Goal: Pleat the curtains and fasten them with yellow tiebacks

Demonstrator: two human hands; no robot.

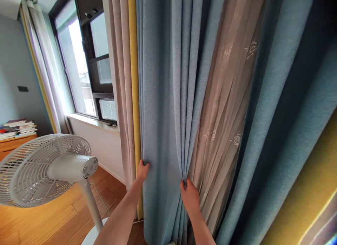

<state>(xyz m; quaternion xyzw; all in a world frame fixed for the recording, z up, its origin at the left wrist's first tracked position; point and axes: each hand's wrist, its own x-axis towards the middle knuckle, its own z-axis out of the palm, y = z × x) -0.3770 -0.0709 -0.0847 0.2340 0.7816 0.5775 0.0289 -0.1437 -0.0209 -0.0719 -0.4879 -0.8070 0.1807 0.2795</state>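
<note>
Blue curtain (160, 97) is hanging in long vertical pleats down the middle of the view, and both hands are holding it low down. The left hand (143, 170) is curled closed around the curtain's left edge, with its fingers wrapping behind the cloth. The right hand (189, 197) is pinching a narrow gathered pleat further right, its thumb pressing into the fold where the blue cloth meets a sheer curtain (221, 115). That pale, semi-transparent panel is showing embroidered flowers and is hanging just beside the blue cloth. More blue cloth is slanting across the right side, next to a mustard-yellow fabric (302, 192) in the lower right corner. Left of the hands, a beige curtain with a yellow band (134, 80) is hanging against a window (76, 62), which is letting in bright daylight above a white sill (92, 122). A white standing fan (47, 171) is standing on the wooden floor (52, 213) near the left arm. Beyond the fan, a stack of books (18, 129) is lying on a wooden cabinet (15, 143) against the wall.
</note>
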